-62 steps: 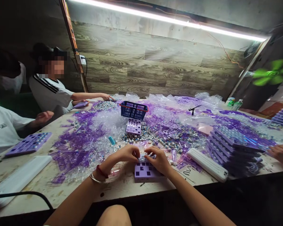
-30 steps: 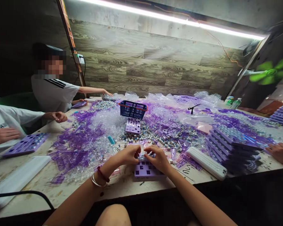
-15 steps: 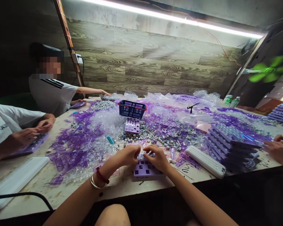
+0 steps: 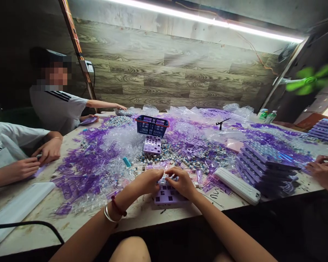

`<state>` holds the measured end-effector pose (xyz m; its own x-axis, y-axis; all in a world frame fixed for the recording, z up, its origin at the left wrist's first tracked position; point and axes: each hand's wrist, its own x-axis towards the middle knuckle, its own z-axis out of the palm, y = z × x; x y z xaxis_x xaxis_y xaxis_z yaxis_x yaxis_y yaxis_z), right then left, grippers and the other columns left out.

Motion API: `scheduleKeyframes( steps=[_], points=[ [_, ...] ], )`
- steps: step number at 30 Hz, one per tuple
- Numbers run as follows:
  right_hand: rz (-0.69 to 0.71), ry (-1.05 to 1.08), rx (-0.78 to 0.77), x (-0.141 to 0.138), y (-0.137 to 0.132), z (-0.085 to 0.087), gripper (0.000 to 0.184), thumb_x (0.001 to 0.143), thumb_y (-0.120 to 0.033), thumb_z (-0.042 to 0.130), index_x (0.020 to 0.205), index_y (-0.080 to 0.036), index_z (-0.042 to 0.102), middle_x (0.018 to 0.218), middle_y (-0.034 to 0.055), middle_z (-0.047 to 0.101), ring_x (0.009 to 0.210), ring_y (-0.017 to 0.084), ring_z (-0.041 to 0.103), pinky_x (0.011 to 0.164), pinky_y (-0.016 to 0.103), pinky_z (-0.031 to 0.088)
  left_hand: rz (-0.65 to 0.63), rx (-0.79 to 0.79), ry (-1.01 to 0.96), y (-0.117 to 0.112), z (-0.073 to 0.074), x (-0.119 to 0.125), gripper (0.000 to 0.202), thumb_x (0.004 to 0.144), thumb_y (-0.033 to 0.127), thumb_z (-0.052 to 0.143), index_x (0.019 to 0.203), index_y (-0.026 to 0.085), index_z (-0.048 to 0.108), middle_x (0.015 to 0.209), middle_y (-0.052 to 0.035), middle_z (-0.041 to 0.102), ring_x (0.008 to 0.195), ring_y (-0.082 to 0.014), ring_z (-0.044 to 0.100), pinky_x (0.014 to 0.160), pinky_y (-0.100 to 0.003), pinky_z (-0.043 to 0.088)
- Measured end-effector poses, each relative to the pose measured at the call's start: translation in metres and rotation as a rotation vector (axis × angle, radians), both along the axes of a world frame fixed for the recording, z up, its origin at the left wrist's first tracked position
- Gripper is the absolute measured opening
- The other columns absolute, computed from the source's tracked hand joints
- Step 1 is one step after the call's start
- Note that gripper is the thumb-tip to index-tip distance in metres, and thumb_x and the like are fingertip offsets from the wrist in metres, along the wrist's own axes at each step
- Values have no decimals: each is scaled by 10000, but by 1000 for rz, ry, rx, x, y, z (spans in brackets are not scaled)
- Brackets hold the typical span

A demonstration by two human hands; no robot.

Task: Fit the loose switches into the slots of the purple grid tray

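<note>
A purple plate with square holes (image 4: 171, 198) lies in front of me near the table's front edge. My left hand (image 4: 152, 181) bends over its far left side, closed, with thumb and fingers pinched together. My right hand (image 4: 180, 181) curls over the far right side, its fingertips pressed together close to my left fingers. Small clear pieces show between the two hands at the plate's far part. Whatever each hand pinches is too small and too covered to make out.
Beyond lie a heap of purple translucent pieces (image 4: 90, 165), small white-blue parts (image 4: 180, 158) and a dark basket (image 4: 152, 127). At right are a long white case (image 4: 237, 185) and stacked purple plates (image 4: 262, 171). Co-workers' hands (image 4: 49, 150) are at left, others (image 4: 324, 171) at right.
My left hand has opened out slightly and its fingertips have moved closer to the right hand. The near-left co-worker's hands have shifted lower. The purple plate stays in place.
</note>
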<state>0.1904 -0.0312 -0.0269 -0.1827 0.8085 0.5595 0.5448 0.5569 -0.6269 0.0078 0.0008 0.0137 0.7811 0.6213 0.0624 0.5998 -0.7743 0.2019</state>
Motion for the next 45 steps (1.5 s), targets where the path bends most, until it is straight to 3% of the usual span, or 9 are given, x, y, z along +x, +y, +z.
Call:
scheduleKeyframes(
  steps=[11,26,38,45],
  points=[
    [-22,-20,-3,1,0,2,143,752,-146,658,880,-207,674,832,33,674,776,175,633,685,293,513,-10,-118,-187,12,-7,-6,143,613,63,517,701,161,462,676,14,530,603,-112,415,553,-235,282],
    [-20,-14,-16,1,1,1,149,748,-142,667,884,-201,676,834,34,674,775,168,634,640,266,519,1,-238,-233,16,2,-13,129,628,46,551,695,151,519,622,50,518,589,-90,446,549,-191,299],
    [-21,-1,-8,1,0,1,142,755,-149,660,884,-204,677,821,30,675,766,166,639,655,277,518,147,-426,-300,16,4,-12,121,596,100,645,666,139,554,598,49,521,591,-105,479,527,-194,305],
    [-23,-2,-15,1,0,2,142,751,-151,664,883,-199,679,836,34,681,778,172,639,663,285,518,155,-375,-281,15,2,-11,103,598,61,610,647,132,554,599,44,523,597,-103,475,535,-198,299]
  ],
)
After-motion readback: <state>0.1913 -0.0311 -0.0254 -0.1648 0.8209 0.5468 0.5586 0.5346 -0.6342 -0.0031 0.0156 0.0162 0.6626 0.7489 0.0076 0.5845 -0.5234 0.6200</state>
